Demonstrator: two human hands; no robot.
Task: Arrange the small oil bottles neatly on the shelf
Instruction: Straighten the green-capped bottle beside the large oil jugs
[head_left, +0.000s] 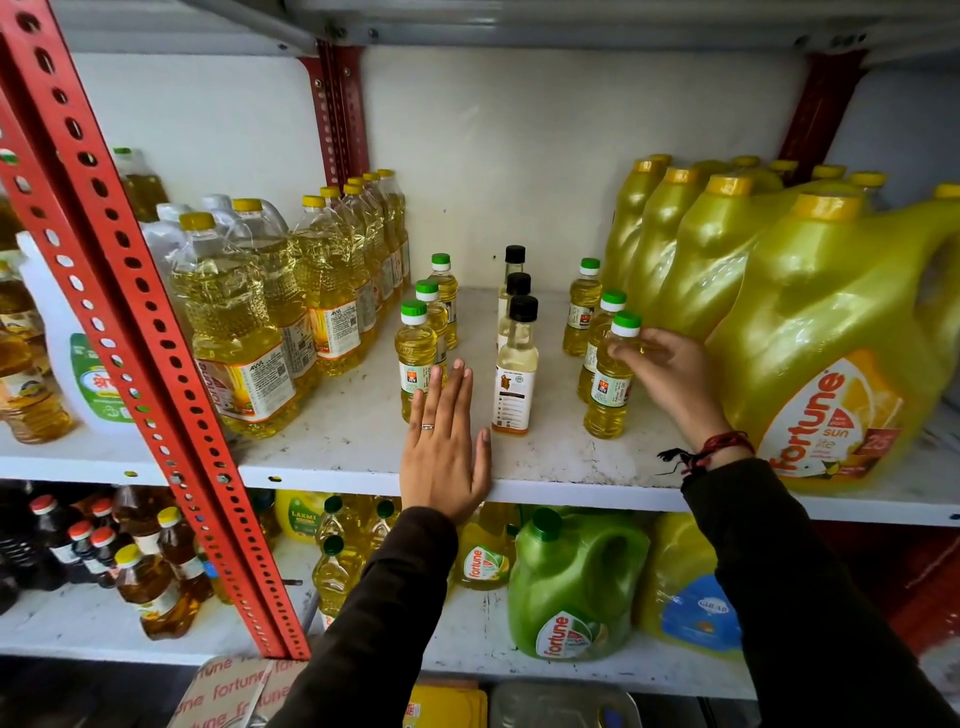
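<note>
- Landmark: front black-capped bottle (514, 364), heading the middle file of three on the white shelf (545, 457).
- Left of it: file of three green-capped bottles (418, 358); left hand (444, 441) flat, grip released, fingertips apparently touching the front one.
- Right of it: second green-capped file; right hand (670, 374) grasping the front right bottle (613, 379).
- Step: aligning files; next, nudge fronts level.
- Surroundings: large clear oil bottles (244, 322) far left, yellow jugs (831, 332) far right; stocked shelf below.
</note>
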